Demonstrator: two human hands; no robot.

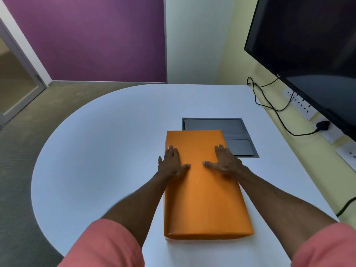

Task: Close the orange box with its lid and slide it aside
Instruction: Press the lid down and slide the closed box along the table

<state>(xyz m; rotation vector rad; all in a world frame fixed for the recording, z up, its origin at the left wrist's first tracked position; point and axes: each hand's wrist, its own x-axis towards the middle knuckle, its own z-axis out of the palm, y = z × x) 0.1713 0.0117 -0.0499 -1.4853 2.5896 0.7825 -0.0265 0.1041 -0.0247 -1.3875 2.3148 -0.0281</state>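
Hands press flat, fingers spread wide, left hand (pixel 171 162) at 9 o'clock and right hand (pixel 225 162) at 3 o'clock on the rectangular orange cardboard box's lid (pixel 202 185), apparently seated, mid-way across the rounded white table (pixel 96 141); sliding aside seemingly remains.

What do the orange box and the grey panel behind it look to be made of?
Orange box: probably card or paper-covered board, matte with a fine grain and crisp folded corners. Grey panel: likely brushed metal or plastic, smooth with a dull sheen, set flush in the white table.
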